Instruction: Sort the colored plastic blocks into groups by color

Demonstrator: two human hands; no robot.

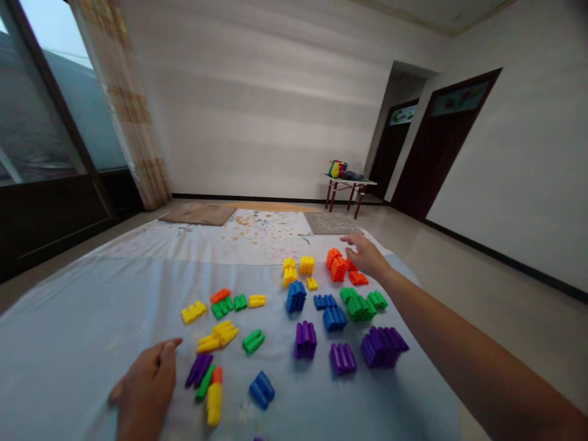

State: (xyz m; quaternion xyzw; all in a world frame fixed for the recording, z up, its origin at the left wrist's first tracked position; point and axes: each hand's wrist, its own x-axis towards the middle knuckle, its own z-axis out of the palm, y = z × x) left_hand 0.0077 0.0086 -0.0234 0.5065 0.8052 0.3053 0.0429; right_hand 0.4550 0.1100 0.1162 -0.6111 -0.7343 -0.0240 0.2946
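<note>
Reaching with the right hand [367, 256] open over the orange blocks [339, 267], one block is best pinched squarely — the left hand [146, 387], open and empty, kept flat on the sheet [82, 318].

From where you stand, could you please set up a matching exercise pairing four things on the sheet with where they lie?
Things:
1. orange blocks
2. purple blocks
3. left hand
4. small table

Places:
A. by the far wall, near the doors
B. flat on the sheet, beside a purple, green and yellow cluster
C. under the right hand, far right of the sheet
D. nearest pile on the right side

Pairs: 1-C, 2-D, 3-B, 4-A
</note>
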